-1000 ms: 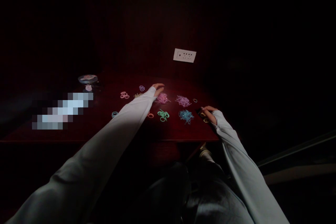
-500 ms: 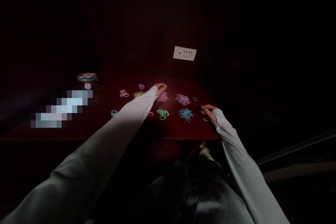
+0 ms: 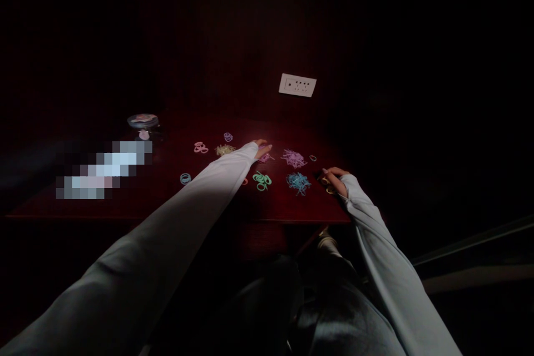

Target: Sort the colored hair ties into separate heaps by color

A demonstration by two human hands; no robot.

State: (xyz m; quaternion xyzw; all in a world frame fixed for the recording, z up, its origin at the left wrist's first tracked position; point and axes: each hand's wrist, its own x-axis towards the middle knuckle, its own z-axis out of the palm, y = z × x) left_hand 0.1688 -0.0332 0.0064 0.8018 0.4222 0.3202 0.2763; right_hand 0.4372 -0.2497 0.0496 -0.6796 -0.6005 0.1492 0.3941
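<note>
My left hand reaches down onto a pile of pink rubber bands and partly covers it. Its thumb and fingers are apart, with bands showing in the gap. My right hand rests at the table's right side, loosely bent with fingers apart, beside and partly over yellow hair ties. Between the hands lie purple rubber bands, blue rubber bands and green hair ties. One small pale ring sits above my right hand. My left sleeve partly hides yellowish rubber bands and an orange ring.
Pink hair ties, purple rings and blue rings lie left on the dark red table. A clear lidded jar stands at the back left, near a pixelated patch. A white socket is on the wall.
The view has shifted slightly, so the table things appear a little farther right. My left hand has lowered slightly onto the pink bands, its thumb and fingers farther apart. My right hand stays put.
</note>
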